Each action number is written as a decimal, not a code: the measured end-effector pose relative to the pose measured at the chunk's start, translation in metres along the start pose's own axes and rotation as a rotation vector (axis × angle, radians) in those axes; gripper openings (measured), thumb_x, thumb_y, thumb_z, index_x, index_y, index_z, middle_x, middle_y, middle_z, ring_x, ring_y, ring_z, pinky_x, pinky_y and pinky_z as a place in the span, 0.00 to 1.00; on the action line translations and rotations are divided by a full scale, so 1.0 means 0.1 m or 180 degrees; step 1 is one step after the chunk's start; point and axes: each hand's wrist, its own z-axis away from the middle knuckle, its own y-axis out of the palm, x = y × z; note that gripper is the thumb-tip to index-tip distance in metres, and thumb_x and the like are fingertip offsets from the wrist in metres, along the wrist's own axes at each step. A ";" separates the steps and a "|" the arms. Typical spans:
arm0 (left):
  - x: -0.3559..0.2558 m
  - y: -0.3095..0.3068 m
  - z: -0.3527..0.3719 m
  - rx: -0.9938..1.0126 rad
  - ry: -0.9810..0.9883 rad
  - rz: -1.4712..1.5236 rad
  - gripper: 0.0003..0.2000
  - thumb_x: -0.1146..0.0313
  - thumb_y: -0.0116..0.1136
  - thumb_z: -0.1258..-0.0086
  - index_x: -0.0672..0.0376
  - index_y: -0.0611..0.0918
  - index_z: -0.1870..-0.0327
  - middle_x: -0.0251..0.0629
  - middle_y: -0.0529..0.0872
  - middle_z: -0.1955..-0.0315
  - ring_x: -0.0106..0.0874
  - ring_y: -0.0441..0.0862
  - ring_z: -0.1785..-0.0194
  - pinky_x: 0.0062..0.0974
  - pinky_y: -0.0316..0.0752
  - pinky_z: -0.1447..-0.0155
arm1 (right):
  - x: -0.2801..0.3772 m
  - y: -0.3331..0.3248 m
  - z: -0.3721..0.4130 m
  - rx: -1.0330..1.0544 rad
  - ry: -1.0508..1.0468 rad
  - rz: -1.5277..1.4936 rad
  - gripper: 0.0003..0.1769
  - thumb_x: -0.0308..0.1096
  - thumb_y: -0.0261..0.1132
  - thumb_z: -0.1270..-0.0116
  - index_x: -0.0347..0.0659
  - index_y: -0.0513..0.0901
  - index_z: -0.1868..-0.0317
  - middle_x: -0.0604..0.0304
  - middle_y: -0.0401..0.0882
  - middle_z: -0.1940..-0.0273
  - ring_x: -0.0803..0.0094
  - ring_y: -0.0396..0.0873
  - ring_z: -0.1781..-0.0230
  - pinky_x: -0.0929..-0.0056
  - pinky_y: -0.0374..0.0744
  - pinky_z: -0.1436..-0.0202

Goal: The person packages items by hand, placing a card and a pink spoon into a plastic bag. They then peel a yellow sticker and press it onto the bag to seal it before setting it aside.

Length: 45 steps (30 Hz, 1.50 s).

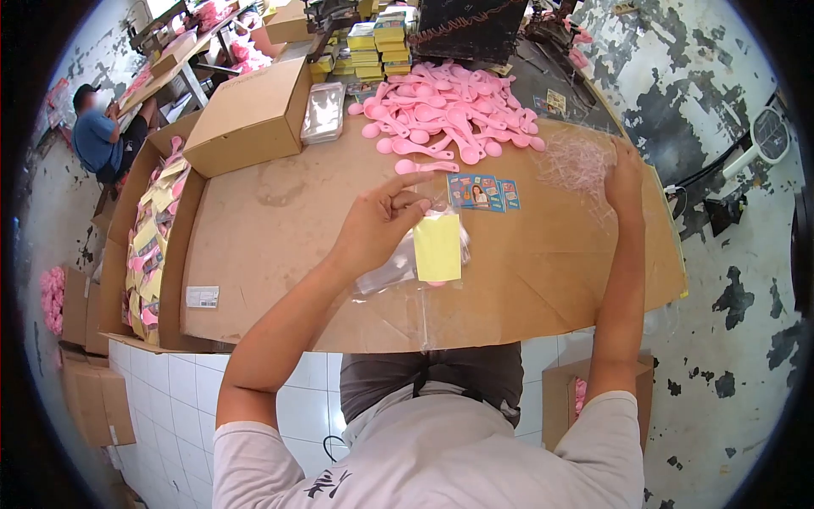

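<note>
Cardboard sheet (280,254) lay flat under both hands as the work surface. Open carton (153,246), packed with yellow-and-pink packs, sat well left of the left hand (373,222), past the sheet's edge. Closed box (250,114) stood beyond the left hand, up and to its left. Pile of pink spoons (449,110) was spread beyond both hands, nearer the right hand (623,178); one spoon lay just past the left fingertips. Stacks of yellow cards (377,47) sat farther out behind the spoons. Clear tray (324,110) sat between box and spoons.

A second person in a blue shirt (97,136) sat far off to the left, not involved.

Left hand was closed in a pinch, thumb and fingers on the top of a clear bag (398,270), holding it just above the sheet. Yellow card (437,246) seemed to sit inside the bag, just right of the left palm. Right hand rested palm down, fingers curled onto a heap of clear plastic (577,161) at its left side; grip or only touch, could not tell. Small printed labels (483,193) lay flat between the hands, just beyond the bag.
</note>
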 end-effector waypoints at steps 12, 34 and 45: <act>0.13 -0.06 -0.07 -0.0156 -0.0247 0.0047 0.17 0.67 0.57 0.17 0.64 0.79 0.33 0.38 0.91 0.53 0.23 0.87 0.50 0.24 0.83 0.45 | 2.42 -0.14 0.53 0.2956 -0.0014 -0.4557 0.15 0.27 0.70 0.27 0.33 0.81 0.44 0.59 0.85 0.54 0.76 0.83 0.53 0.73 0.81 0.47; 0.15 -0.10 -0.04 0.0022 -0.0155 0.0135 0.13 0.69 0.58 0.18 0.66 0.86 0.41 0.41 0.91 0.48 0.25 0.86 0.47 0.27 0.81 0.39 | 2.12 0.05 0.56 0.2756 0.0237 -0.4526 0.09 0.25 0.67 0.27 0.33 0.87 0.50 0.63 0.87 0.57 0.77 0.83 0.52 0.74 0.80 0.44; 0.26 -0.11 -0.09 0.0055 -0.0372 -0.0050 0.14 0.70 0.62 0.21 0.61 0.86 0.39 0.36 0.91 0.51 0.21 0.86 0.52 0.22 0.81 0.48 | 2.19 0.06 0.62 0.2713 0.0253 -0.4775 0.16 0.25 0.70 0.29 0.32 0.82 0.43 0.61 0.86 0.55 0.77 0.83 0.55 0.75 0.81 0.48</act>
